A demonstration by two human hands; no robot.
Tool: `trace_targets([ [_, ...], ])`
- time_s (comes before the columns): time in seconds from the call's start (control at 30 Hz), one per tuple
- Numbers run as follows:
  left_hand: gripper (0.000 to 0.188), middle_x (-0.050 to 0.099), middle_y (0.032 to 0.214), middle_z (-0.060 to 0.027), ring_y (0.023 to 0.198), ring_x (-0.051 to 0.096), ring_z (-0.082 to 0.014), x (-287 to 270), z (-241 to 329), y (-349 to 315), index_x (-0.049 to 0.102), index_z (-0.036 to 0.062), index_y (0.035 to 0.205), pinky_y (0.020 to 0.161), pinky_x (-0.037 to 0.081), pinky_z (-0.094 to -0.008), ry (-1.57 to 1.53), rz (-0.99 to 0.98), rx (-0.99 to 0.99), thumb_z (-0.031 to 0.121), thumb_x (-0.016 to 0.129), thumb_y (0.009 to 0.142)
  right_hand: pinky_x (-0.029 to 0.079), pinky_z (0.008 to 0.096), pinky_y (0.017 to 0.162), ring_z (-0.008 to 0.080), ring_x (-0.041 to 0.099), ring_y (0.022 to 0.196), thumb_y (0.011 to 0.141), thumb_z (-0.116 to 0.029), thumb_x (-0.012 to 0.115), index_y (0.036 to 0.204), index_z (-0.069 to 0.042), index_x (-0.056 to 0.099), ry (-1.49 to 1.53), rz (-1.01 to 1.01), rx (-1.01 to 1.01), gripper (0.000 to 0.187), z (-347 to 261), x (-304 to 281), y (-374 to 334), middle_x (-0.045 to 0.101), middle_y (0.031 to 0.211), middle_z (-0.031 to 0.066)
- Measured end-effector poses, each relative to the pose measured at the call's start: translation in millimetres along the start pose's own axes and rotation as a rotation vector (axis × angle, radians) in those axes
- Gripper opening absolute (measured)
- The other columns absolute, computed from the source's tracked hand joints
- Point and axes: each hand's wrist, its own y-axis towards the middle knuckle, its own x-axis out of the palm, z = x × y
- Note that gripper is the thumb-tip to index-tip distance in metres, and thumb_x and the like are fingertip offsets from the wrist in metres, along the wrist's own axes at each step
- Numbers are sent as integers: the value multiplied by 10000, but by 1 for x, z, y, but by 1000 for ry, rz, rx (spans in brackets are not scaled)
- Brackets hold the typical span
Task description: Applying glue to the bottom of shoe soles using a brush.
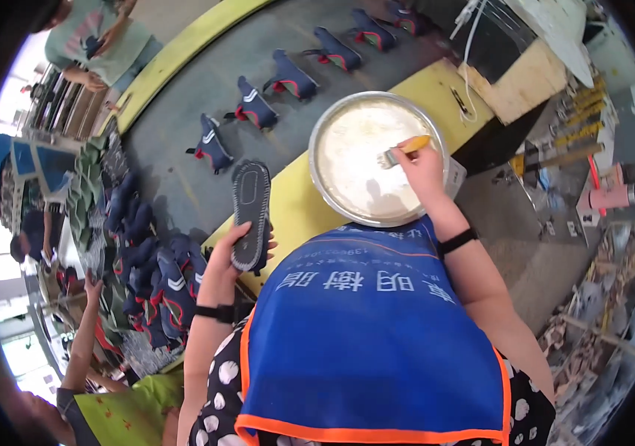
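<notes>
My left hand (227,251) is closed around a dark shoe upper (251,195), holding it upright with its flat, stitched underside turned up to me. The fingers wrap the heel end. In my right hand (424,177) is a brush with a yellow handle (416,143), pinched between thumb and fingers. Its pale bristles are over or touching the white liquid (358,182) in a wide round metal basin (317,178); I cannot tell which. The basin stands close in front of my blue apron (369,349), on the yellow table edge (293,195).
Beyond the yellow edge, a grey belt (176,111) carries a spaced row of navy shoe uppers (256,104). More uppers (172,290) are heaped at left. One person (105,48) stands across the belt; another (128,409) reaches in at lower left. A pink cup (612,195) is at right.
</notes>
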Motion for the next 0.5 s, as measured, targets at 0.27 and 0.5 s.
trace_targets([
  [0.27,695,576,1330,-132,1162,600,-182,91,34,-25,319,9,1500,998,466,-271,390,-49,53,72,579,859,511,413,640,334,646,684,806,-257,761,843,-32,619,-241,-88,-11,269,21,19,-12,659,735,136],
  [0.5,625,616,1244,-106,1014,651,-114,113,32,26,371,3,1461,862,549,-252,454,-208,-136,97,589,883,526,322,657,218,681,711,836,-182,755,899,-20,675,-87,45,54,191,-6,-17,-4,690,791,103],
])
